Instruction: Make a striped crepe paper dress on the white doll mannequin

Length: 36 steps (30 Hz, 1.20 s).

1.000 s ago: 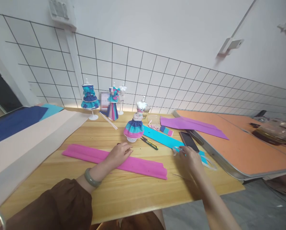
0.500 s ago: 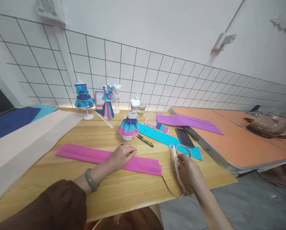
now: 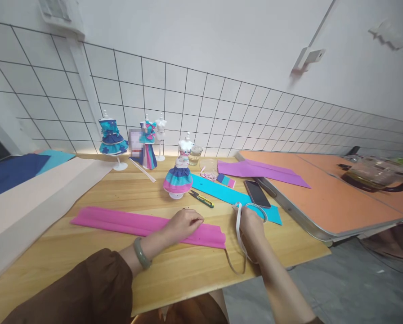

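Already, tiered skirt point(image 3: 177, 181) on mannequin point(image 3: 185, 146); pink strip point(image 3: 117, 219) unattached under closed left hand point(image 3: 184, 223); right hand point(image 3: 252, 225) grips white tape point(image 3: 238, 221).

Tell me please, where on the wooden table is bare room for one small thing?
The wooden table is bare between the pink strip, pale sheet and front mannequin; also between the pink strip, left forearm and near edge. It is crowded around the snips, cyan strip, phone and right hand.
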{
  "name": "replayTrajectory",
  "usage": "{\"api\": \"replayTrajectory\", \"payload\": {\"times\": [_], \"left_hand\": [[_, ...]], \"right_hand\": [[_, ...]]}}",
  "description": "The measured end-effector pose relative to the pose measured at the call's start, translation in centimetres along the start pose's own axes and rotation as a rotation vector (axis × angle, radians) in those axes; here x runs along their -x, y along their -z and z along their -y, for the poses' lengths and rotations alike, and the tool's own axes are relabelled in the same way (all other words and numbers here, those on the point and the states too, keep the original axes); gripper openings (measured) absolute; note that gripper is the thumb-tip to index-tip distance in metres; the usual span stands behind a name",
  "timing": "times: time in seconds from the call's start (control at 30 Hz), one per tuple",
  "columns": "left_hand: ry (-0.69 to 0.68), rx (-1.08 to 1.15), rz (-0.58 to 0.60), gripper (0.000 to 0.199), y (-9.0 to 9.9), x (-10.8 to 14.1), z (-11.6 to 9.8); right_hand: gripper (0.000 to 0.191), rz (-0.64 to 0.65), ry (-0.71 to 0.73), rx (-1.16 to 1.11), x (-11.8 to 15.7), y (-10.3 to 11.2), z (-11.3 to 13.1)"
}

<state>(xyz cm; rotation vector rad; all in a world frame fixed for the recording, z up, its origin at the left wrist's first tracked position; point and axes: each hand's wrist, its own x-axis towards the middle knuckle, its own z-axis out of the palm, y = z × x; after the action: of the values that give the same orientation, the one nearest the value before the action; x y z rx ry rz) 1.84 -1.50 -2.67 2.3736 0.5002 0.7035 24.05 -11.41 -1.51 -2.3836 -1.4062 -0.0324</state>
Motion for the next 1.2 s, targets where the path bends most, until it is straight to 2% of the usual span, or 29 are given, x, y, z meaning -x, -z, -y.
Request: {"api": "replayTrajectory", "payload": {"times": [0.13,0.2,0.33,0.43,0.5,0.57,0.7,0.77,0.87,0.97,1.2], "left_hand": [[0.040,0.040,-0.028,0.021,0.1,0.6,0.7],[0.058,0.056,-0.038,0.022,0.2,0.7,0.9],[0.056,0.068,-0.037,0.021,0.1,0.8,1.0],[0.046,0.075,-0.027,0.022,-0.1,0.8,1.1],[0.050,0.084,-0.027,0.022,-0.2,0.8,1.2],[0.058,0.087,-0.031,0.022,-0.2,0.8,1.3],[0.065,0.087,-0.033,0.022,-0.2,0.8,1.4],[0.063,0.093,-0.036,0.022,-0.2,0.8,1.4],[0.063,0.094,-0.037,0.022,-0.3,0.8,1.4],[0.065,0.084,-0.032,0.022,-0.3,0.8,1.4],[0.046,0.070,-0.031,0.022,-0.1,0.8,1.0]], "right_hand": [[0.032,0.040,-0.020,0.126,0.9,1.3,0.4],[0.024,0.043,0.000,0.194,1.8,2.1,0.3],[0.002,0.075,-0.095,0.347,3.1,3.0,-1.2],[0.006,0.010,-0.135,0.437,3.1,3.3,-2.8],[0.016,-0.074,-0.143,0.475,2.8,3.5,-3.8],[0.024,-0.170,-0.097,0.470,2.4,3.8,-4.4],[0.028,-0.306,0.169,0.409,1.5,4.1,-4.9],[0.027,-0.255,0.280,0.401,1.1,4.0,-4.8],[0.029,-0.054,0.341,0.353,0.7,3.6,-4.4],[0.029,0.045,0.257,0.156,0.8,2.9,-3.6],[0.033,0.060,0.029,-0.213,2.2,1.0,-1.7]]}}
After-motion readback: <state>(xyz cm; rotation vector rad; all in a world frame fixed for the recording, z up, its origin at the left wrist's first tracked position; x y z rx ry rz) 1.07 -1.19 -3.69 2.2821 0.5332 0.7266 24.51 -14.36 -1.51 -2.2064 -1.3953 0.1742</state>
